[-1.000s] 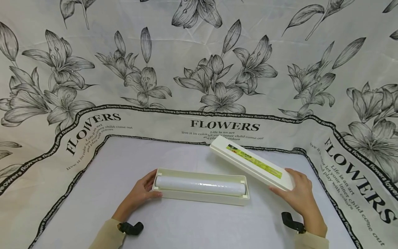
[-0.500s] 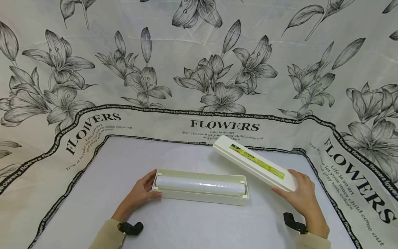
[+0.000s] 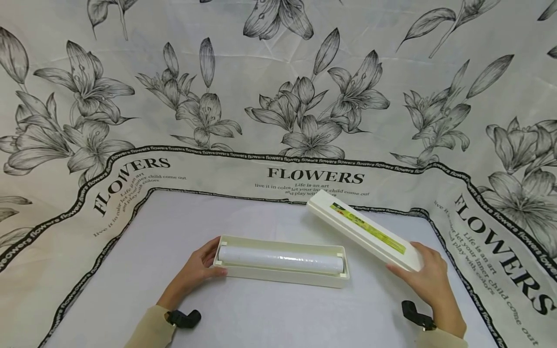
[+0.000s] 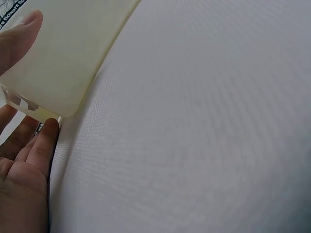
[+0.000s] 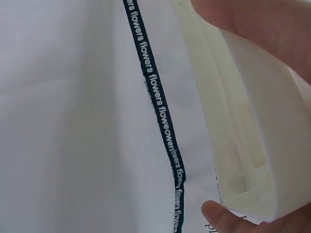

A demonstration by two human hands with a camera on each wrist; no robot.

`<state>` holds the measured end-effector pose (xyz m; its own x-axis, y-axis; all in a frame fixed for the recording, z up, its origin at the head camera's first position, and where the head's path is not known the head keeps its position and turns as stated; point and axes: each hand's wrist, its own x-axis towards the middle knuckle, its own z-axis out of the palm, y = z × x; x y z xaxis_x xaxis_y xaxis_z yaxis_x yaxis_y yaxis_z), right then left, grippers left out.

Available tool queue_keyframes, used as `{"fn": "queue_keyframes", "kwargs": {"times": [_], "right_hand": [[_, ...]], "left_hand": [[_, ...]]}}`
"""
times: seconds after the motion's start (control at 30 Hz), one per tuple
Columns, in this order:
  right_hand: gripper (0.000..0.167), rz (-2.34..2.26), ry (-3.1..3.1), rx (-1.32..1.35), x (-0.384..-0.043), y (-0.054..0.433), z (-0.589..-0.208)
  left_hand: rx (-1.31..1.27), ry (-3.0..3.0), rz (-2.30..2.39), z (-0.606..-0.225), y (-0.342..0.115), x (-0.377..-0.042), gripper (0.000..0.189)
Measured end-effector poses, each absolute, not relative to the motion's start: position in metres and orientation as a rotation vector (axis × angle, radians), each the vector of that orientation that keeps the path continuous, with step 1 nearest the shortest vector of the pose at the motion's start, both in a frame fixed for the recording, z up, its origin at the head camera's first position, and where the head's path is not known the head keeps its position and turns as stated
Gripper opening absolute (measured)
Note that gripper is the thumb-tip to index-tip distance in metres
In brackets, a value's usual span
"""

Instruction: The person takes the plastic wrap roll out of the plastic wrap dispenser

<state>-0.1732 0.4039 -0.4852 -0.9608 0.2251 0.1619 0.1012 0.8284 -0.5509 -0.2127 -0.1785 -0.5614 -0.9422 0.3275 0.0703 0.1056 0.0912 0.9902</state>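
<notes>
A long cream box (image 3: 283,278) lies on the white cloth in the head view, its top off. Inside it rests a shiny roll of cling film (image 3: 280,259). My left hand (image 3: 197,266) grips the box's left end, thumb on the front side and fingers round the far corner; the left wrist view shows the box wall (image 4: 73,58) between thumb and fingers. My right hand (image 3: 428,275) holds the white lid (image 3: 365,232) by its near right end, raised and slanted, with a yellow-green label (image 3: 370,228) facing up. In the right wrist view the lid's hollow underside (image 5: 233,121) shows.
A white cloth (image 3: 261,314) covers the table, with a black printed border (image 3: 235,195) around it. Behind hangs fabric (image 3: 278,130) with lily drawings and "FLOWERS" lettering. Black wrist cameras (image 3: 184,319) sit on both wrists.
My right hand has moved the lid rightward and slightly toward me, away from the box. The left hand and the box have stayed in place.
</notes>
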Motion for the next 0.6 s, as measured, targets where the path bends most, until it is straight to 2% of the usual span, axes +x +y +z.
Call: {"fn": "queue_keyframes", "kwargs": {"times": [0.6], "right_hand": [[0.103, 0.795, -2.750, -0.272, -0.167, 0.421, -0.488]], "left_hand": [[0.452, 2.193, 1.950, -0.561, -0.178, -0.214, 0.100]]}}
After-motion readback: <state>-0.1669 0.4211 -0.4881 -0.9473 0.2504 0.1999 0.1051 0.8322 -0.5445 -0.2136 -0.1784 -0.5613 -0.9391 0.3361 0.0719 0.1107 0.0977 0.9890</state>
